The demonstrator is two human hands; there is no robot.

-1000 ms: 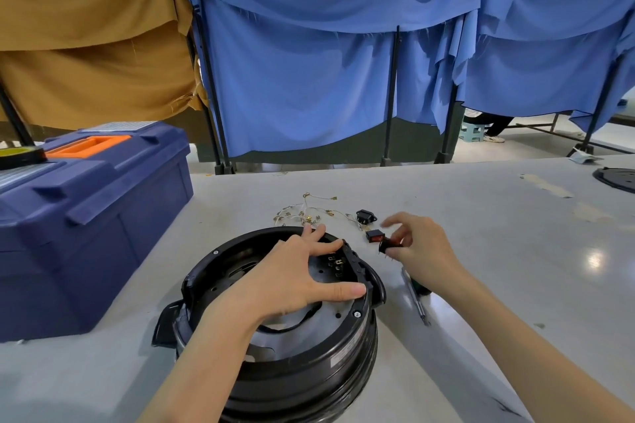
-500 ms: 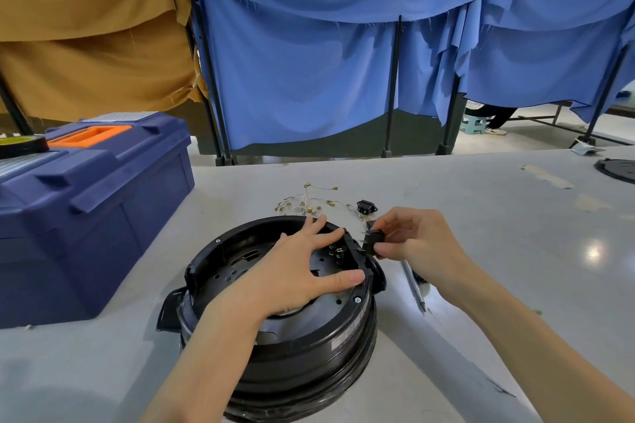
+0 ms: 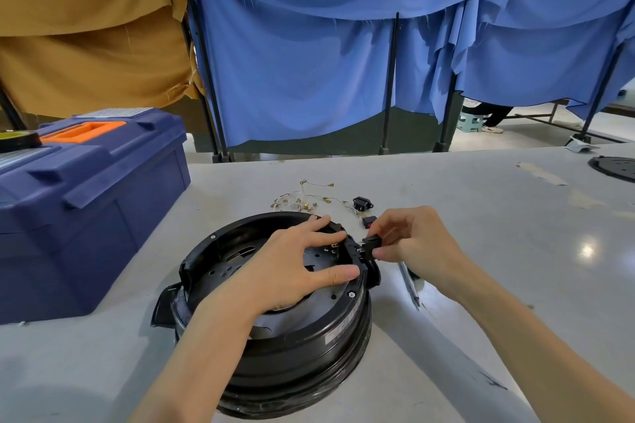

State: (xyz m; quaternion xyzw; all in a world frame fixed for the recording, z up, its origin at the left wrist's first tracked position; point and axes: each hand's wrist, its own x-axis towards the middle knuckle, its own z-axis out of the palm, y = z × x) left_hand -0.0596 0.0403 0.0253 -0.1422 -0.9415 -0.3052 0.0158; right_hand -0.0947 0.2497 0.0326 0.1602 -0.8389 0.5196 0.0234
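A small black switch [image 3: 371, 244] held at the rim of the upturned cooker base [image 3: 292, 354]
The right hand [image 3: 415, 245] pinches it by its sides between thumb and fingertips. It looks light, a rigid moulded plastic smooth enough to slip, with thin metal lugs best left untouched. The left hand [image 3: 292, 271] lies spread, fingers straight, steadying the heavy-looking, round, glossy black base on the grey table [image 3: 498, 216]. Fine wires [image 3: 302, 201] with brass terminals lie beyond.

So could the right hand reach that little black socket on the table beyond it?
Probably yes: the black socket lies close beyond the right hand, only a small switch lying between. But its fingers are busy pinching another black part.
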